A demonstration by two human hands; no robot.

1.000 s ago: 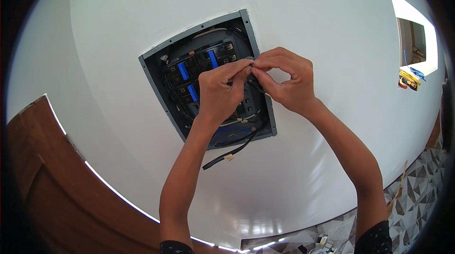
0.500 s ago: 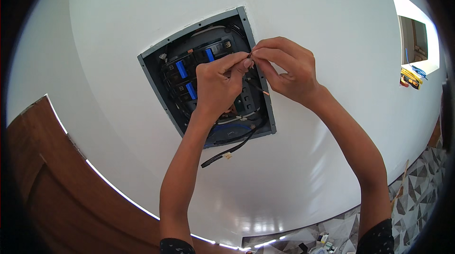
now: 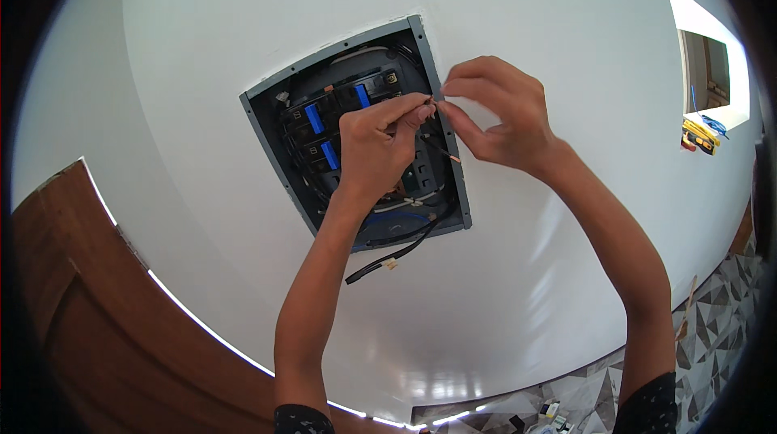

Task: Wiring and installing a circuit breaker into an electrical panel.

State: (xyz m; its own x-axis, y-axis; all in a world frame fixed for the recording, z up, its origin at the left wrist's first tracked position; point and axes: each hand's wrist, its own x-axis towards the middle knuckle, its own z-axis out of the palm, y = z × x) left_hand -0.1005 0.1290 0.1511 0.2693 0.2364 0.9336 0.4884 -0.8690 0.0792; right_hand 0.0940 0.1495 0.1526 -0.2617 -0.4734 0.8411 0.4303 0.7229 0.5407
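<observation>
At the open breaker box (image 3: pixel 464 206), R hand (image 3: pixel 515 117) loosens, L hand (image 3: pixel 374 142) keeps the pinch.
W/ L hand we hold thumb & index closed on a small wire end (image 3: pixel 432 106) near the box's right edge; it looks like copper, but is too small to be sure. Vs. half a sec. ago, our R hand has changed: its fingers were together at this wire end, now thumb & index stand apart, thumb tip just beside it; if they touch, we cannot tell. For the work, we judge this means L hand alone carries the wire end, & R hand is free for a new grip. A 2nd wire (image 3: pixel 444 151) w/ bare copper tip sticks out below, & black cables (image 3: pixel 374 270) hang over the lower edge of the box.
</observation>
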